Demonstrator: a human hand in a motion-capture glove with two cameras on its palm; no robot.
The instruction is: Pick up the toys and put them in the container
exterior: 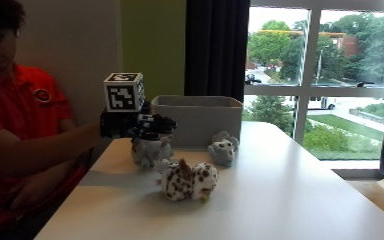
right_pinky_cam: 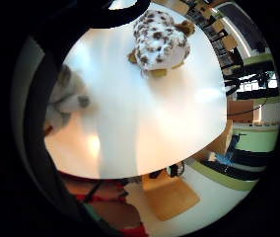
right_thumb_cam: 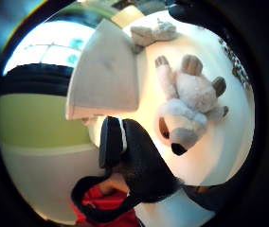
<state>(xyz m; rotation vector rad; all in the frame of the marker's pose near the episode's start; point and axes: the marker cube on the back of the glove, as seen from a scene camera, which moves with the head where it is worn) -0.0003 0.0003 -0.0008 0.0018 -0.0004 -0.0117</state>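
A white table (exterior: 298,200) carries a grey fabric container (exterior: 198,117) — and three plush toys (exterior: 187,181).

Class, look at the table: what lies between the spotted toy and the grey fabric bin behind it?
Two grey plush toys: one under the gloved hand, another nearer the window. The outside view shows them between the spotted toy and the bin.

grey container (exterior: 198,117), brown-spotted white toy (exterior: 187,181), white table (exterior: 298,200)

Daylight from window (exterior: 325,80); glare on table (right_pinky_cam: 145,128); palm views edge-warped, soft.
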